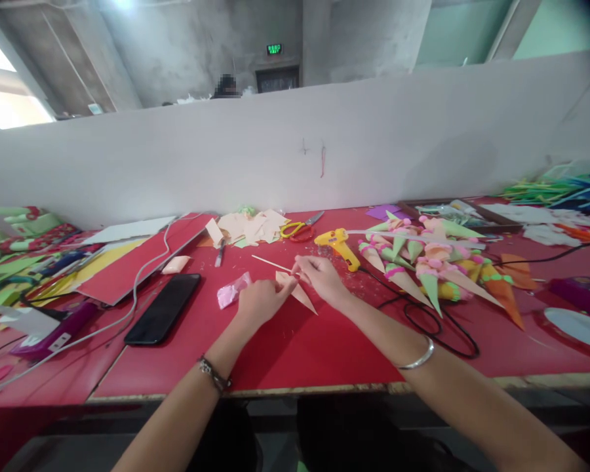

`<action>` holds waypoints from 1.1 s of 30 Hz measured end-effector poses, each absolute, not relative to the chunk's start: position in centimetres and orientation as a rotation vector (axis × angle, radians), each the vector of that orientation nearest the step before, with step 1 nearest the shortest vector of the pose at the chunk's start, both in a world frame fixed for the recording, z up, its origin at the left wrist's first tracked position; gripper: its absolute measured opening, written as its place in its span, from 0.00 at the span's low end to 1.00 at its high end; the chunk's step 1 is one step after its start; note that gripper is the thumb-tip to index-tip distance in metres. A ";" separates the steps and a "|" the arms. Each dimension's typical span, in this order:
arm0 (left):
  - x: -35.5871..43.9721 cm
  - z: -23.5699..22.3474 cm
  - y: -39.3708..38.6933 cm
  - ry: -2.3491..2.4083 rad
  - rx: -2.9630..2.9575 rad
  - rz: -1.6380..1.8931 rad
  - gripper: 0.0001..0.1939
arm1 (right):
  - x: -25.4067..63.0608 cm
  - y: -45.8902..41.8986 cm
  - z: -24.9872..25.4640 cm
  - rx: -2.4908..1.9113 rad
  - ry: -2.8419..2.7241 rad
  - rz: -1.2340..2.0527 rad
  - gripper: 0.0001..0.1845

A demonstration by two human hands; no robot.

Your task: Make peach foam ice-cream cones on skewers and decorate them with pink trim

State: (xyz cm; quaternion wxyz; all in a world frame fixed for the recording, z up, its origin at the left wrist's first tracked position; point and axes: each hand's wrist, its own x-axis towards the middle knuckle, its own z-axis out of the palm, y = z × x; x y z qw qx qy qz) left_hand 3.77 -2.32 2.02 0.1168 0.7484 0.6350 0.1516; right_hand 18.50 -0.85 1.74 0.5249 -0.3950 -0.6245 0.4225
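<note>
My left hand (261, 300) is closed around the wide end of a peach paper cone (302, 297) that points right and down over the red table (295, 347). My right hand (319, 275) pinches a thin wooden stick (271, 263) that sticks out to the left, its end at the cone's mouth. A small pink packet (232, 291) lies just left of my left hand. A yellow glue gun (339, 246) rests just behind my right hand.
A black phone (163, 308) lies to the left, beside red and yellow sheets (128, 262). Yellow-handled scissors (299, 229) and peach paper scraps (248, 226) sit at the back. A pile of finished cones (432, 262) is at right, with a black cable (442, 328). A white partition (295, 151) runs behind.
</note>
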 end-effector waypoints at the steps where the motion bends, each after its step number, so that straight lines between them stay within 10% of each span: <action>1: 4.2 2.1 -2.4 1.895 2.206 0.421 0.26 | 18.5 -0.9 1.8 -0.953 -1.541 0.913 0.14; 16: 5.8 2.4 -1.5 1.950 2.268 0.182 0.18 | 19.4 0.3 1.2 -0.996 -1.496 0.658 0.11; 33: 1.5 2.6 -4.2 1.350 2.045 0.866 0.13 | 19.2 -0.2 1.5 -0.976 -1.296 1.110 0.15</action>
